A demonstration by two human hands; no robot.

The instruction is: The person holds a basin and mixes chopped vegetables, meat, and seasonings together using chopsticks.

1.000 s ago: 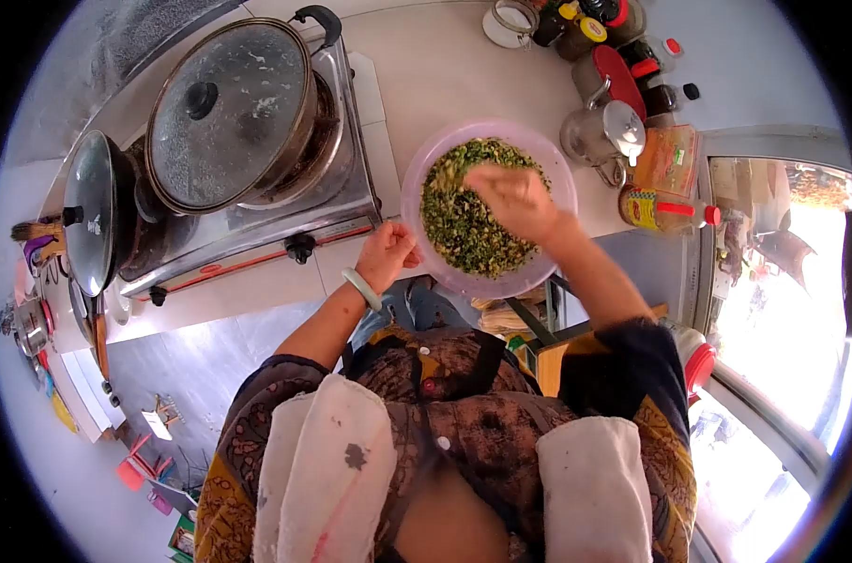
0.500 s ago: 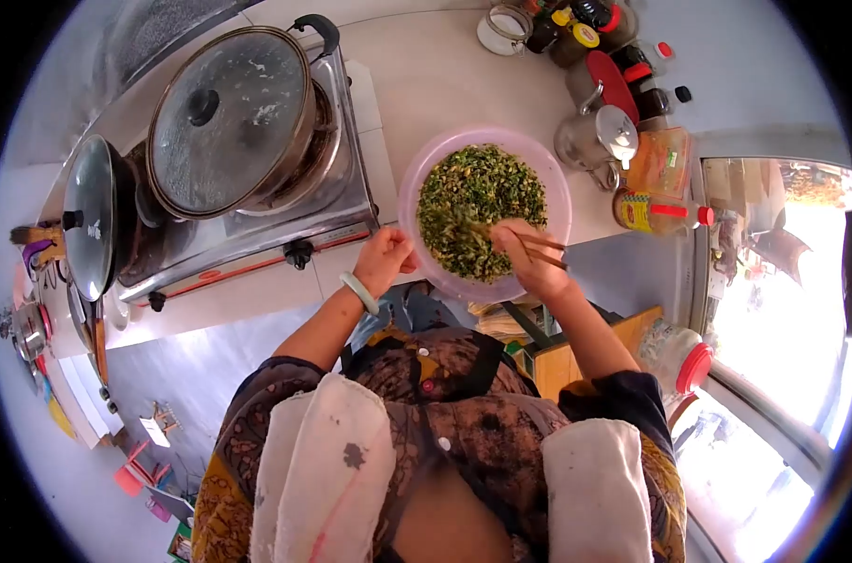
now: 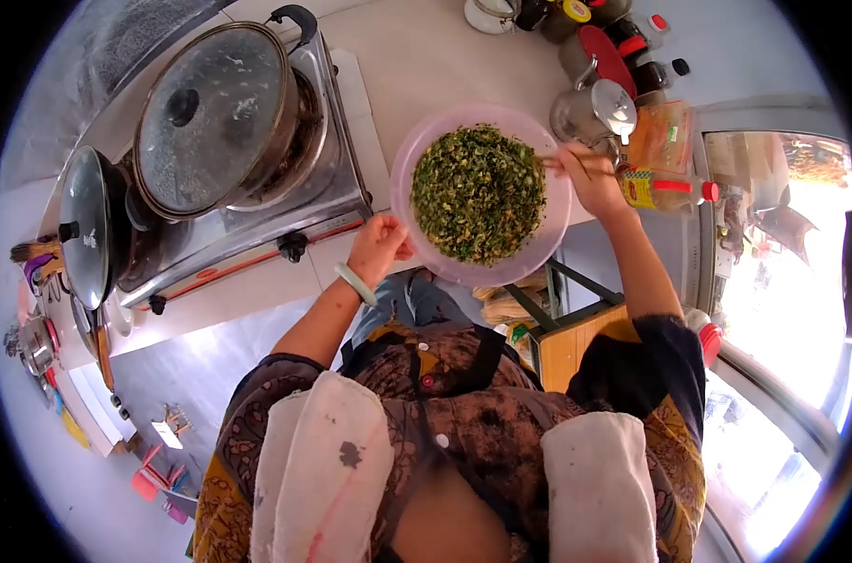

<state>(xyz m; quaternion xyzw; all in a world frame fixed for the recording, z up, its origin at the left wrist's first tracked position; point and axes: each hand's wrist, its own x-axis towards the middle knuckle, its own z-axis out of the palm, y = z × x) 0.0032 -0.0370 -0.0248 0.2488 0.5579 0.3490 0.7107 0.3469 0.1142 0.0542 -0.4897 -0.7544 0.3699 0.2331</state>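
A pale pink plastic bowl stands at the counter's front edge, holding a chopped green filling flecked with yellow. My right hand is closed around chopsticks at the bowl's right rim. The chopstick tips point left over that side of the filling. My left hand, with a pale bangle at the wrist, has its fingers curled against the bowl's left rim; the fingertips are partly hidden.
Left of the bowl is a gas stove carrying a large lidded pan and a smaller lidded pan. A metal pot, jars and bottles line the right side. Below the counter stands a wooden stool.
My right hand has moved up and right with the chopsticks, from over the filling to the bowl's right rim. The filling's surface looks more level. My left hand stays at the left rim.
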